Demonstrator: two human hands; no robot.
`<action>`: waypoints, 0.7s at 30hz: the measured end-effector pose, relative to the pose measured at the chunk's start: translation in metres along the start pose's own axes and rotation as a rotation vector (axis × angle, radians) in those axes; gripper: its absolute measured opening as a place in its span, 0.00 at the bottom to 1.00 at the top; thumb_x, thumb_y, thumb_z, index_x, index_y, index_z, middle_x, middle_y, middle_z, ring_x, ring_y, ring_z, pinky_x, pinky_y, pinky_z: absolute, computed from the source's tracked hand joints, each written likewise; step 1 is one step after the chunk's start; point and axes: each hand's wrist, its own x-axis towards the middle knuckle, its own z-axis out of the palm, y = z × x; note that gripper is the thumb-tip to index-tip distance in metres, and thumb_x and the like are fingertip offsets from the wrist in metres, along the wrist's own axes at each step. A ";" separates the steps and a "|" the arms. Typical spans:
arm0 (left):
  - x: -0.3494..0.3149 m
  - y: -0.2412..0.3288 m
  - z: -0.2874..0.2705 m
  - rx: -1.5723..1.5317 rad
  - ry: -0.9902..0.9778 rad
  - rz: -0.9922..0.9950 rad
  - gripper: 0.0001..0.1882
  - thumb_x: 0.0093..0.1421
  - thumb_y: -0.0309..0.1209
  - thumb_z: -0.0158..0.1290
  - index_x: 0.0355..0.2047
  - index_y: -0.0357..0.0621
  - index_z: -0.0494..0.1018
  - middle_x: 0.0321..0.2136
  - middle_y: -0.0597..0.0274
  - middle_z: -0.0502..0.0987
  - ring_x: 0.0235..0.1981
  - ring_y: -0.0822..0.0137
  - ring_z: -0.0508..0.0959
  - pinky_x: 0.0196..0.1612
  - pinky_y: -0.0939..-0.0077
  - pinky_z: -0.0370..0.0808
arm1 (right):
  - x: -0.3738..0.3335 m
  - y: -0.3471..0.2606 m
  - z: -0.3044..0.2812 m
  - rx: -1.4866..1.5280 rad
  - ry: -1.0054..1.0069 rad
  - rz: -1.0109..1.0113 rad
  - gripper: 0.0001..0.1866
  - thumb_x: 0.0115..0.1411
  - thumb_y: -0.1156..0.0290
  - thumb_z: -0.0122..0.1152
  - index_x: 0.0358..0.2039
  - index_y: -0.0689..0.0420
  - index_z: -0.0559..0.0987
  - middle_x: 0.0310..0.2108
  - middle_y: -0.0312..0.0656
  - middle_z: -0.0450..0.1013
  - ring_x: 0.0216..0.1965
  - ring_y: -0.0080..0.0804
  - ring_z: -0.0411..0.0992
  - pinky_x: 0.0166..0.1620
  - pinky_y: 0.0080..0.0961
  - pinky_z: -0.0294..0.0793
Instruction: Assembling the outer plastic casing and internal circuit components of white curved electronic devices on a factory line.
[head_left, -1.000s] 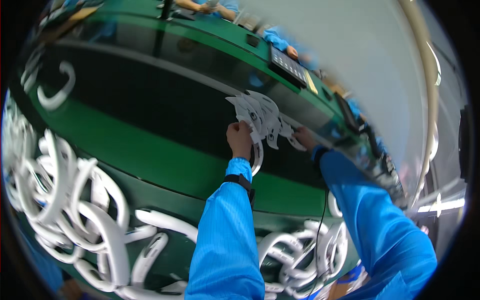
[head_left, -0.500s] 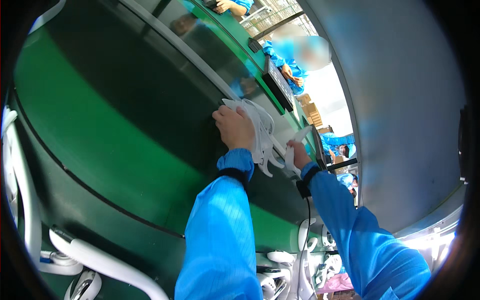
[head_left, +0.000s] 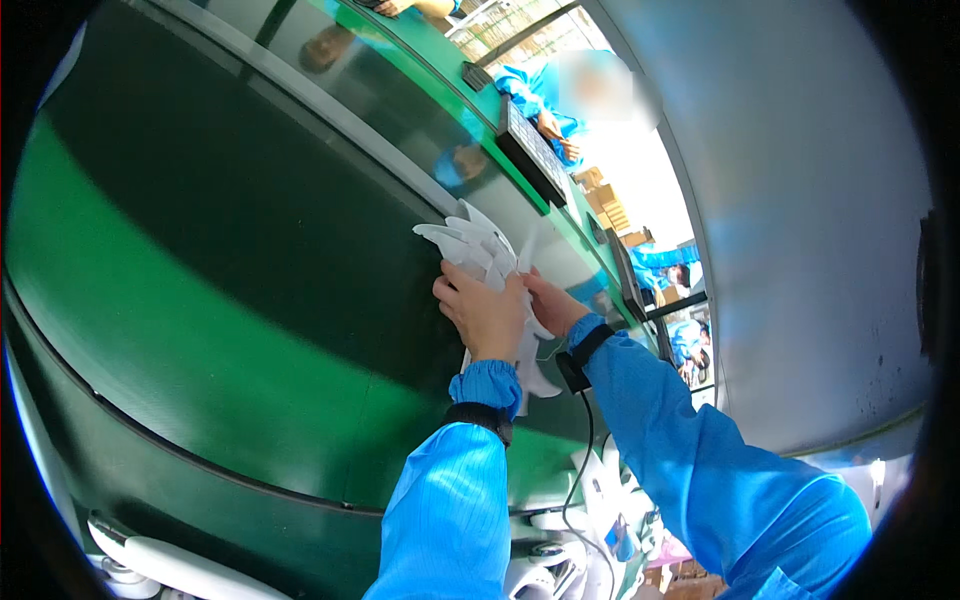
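My left hand is closed around a bundle of thin white curved pieces, probably plastic. They fan out past the fingertips at the far end, and their tapered tails hang below the wrist. Right beside it, my right hand pinches at the bundle's right edge; a pale, smeared strip rises just above those fingers. Where the fingers meet the pieces is partly hidden by the left hand. Both wrists wear black bands over blue sleeves, and a black cable runs down from the right one.
Beneath my hands lies a green work surface with a dark shadow, bounded by a grey rail. White curved parts lie along the near edge. Across the bench, a person in blue sits by a black tray. A grey panel stands at right.
My right hand has moved left, bringing its white piece against the bundle in my left hand. Both hands sit slightly lower in view, and the view itself has shifted.
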 end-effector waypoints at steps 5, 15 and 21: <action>-0.007 -0.023 -0.002 -0.116 -0.031 0.121 0.45 0.49 0.41 0.57 0.60 0.32 0.47 0.53 0.37 0.62 0.54 0.43 0.64 0.56 0.59 0.60 | -0.048 0.005 0.040 0.189 -0.009 0.040 0.24 0.60 0.59 0.55 0.54 0.51 0.64 0.48 0.37 0.69 0.46 0.31 0.70 0.50 0.31 0.69; -0.086 0.056 -0.066 -0.388 -0.185 0.050 0.47 0.47 0.43 0.58 0.63 0.44 0.46 0.52 0.39 0.66 0.51 0.49 0.70 0.54 0.67 0.64 | -0.150 -0.042 0.086 0.505 -0.157 -0.068 0.21 0.59 0.65 0.54 0.52 0.53 0.64 0.43 0.41 0.70 0.43 0.32 0.71 0.49 0.31 0.70; -0.143 0.108 -0.112 -0.580 -0.177 0.170 0.44 0.52 0.28 0.56 0.63 0.40 0.40 0.52 0.47 0.64 0.51 0.57 0.69 0.52 0.68 0.66 | -0.204 -0.077 0.130 0.540 -0.251 -0.172 0.19 0.58 0.67 0.55 0.49 0.56 0.65 0.42 0.42 0.70 0.41 0.32 0.72 0.47 0.32 0.72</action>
